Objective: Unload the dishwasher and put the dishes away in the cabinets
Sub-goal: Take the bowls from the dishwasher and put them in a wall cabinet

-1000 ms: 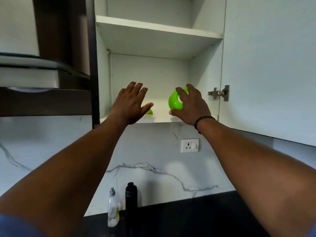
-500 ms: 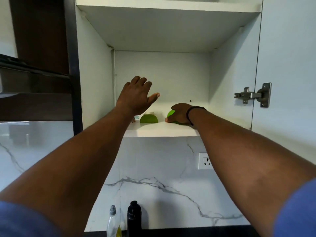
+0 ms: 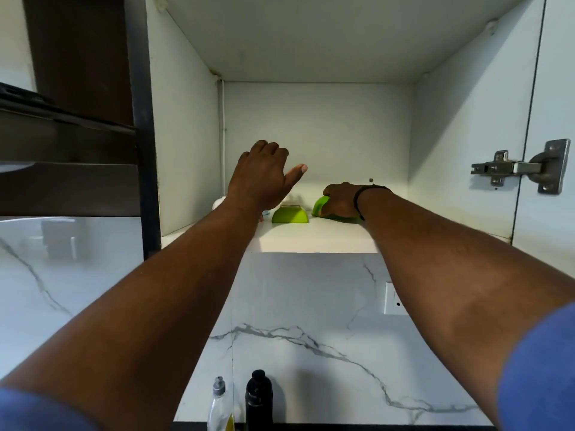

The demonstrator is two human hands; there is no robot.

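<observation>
Inside the open white cabinet, my right hand (image 3: 340, 200) rests on the lower shelf (image 3: 311, 241), closed over a green bowl (image 3: 320, 205) that lies upside down on the shelf. A second green bowl (image 3: 290, 216) sits upside down just to its left. My left hand (image 3: 263, 175) hovers above the shelf with fingers spread and thumb out, holding nothing. Behind my left wrist a white object (image 3: 218, 202) and other small items are mostly hidden.
The cabinet door (image 3: 553, 104) stands open at the right with a metal hinge (image 3: 516, 168). A dark range hood (image 3: 68, 144) juts out at the left. Below are a marble backsplash, a wall socket (image 3: 394, 298), a clear dish-soap bottle (image 3: 220, 405) and a black bottle (image 3: 259, 399).
My right hand has carried the green bowl from the shelf's front edge into the cabinet and set it down. The view has moved closer to the cabinet. My left hand stays raised and open.
</observation>
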